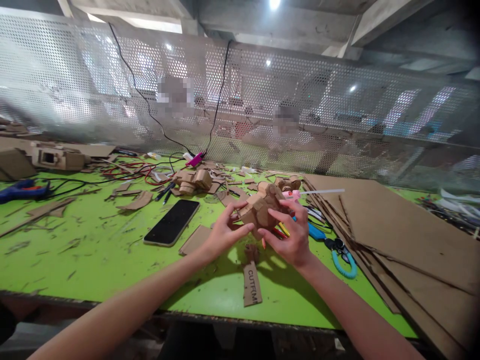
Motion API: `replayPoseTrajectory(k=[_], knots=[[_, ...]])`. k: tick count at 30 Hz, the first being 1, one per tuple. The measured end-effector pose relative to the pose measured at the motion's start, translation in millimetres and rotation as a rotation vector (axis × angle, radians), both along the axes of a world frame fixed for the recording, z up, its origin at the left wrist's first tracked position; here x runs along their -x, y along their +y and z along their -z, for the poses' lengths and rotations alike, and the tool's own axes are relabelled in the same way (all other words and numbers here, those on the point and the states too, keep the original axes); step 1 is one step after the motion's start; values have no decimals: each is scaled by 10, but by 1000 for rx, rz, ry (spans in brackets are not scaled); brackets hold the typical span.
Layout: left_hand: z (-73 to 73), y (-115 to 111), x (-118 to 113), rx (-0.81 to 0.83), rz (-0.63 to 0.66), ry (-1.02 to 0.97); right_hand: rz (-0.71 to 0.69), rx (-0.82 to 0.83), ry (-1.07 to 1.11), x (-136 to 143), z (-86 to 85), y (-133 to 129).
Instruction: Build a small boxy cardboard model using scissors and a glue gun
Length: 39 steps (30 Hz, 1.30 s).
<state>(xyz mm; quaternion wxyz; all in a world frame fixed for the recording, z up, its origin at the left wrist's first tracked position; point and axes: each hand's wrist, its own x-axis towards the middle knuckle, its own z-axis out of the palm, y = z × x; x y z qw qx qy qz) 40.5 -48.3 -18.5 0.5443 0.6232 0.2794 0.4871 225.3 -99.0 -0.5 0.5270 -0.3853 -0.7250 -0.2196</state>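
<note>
Between my two hands, above the green table (pixel 123 270), is a small brown cardboard model (pixel 258 209) built from folded and glued pieces. My left hand (pixel 229 231) grips its left side, thumb in front and fingers behind. On the right side, the fingers and thumb of my right hand (pixel 290 231) press against it. Below the model lies a cardboard strip (pixel 252 285) with printed letters. A pink glue gun (pixel 291 195) with a whitish glue stick is partly hidden behind my right hand. Scissors with turquoise handles (pixel 344 257) lie to the right.
A black phone (pixel 172 222) lies left of my hands. Another cardboard model (pixel 193 181) sits behind it among scraps. Stacked cardboard sheets (pixel 412 230) cover the right side. A blue glue gun (pixel 26 191) and cables lie left; a perforated metal screen (pixel 240 100) stands behind.
</note>
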Motion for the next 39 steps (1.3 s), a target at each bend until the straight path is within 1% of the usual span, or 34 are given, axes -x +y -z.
replayPoseTrajectory(k=[3, 4, 5, 7, 9, 11, 14, 16, 19, 20, 23, 26, 28, 32, 39], knots=[[-58, 165, 119, -33, -64, 56, -68, 60, 228, -47, -42, 20], [-69, 221, 160, -30, -68, 74, -84, 89, 318, -75, -50, 40], [-75, 267, 194, -20, -71, 93, -95, 134, 400, -103, -52, 67], [-68, 320, 232, -19, -46, 130, -127, 287, 515, -144, -28, 127], [-40, 316, 221, -16, 10, 138, -186, 488, 566, -146, 32, 179], [1, 273, 177, 2, 75, 102, -289, 671, 583, -108, 107, 206], [50, 192, 111, 32, 121, 34, -437, 823, 595, -18, 195, 196], [56, 143, 92, 38, 126, 13, -482, 854, 607, 34, 221, 168], [31, 78, 88, 3, 115, 27, -482, 851, 629, 88, 239, 122], [23, 59, 85, -26, 86, 42, -480, 848, 633, 103, 246, 110], [20, 23, 62, -102, -58, 89, -483, 859, 651, 149, 277, 83], [48, 21, 31, -101, -140, 149, -482, 866, 684, 185, 306, 72], [67, 29, 18, -88, -156, 178, -490, 872, 707, 195, 312, 70], [79, 33, 16, -86, -151, 172, -516, 908, 733, 197, 293, 69], [93, 52, 27, -78, -146, 147, -498, 885, 732, 216, 264, 47]])
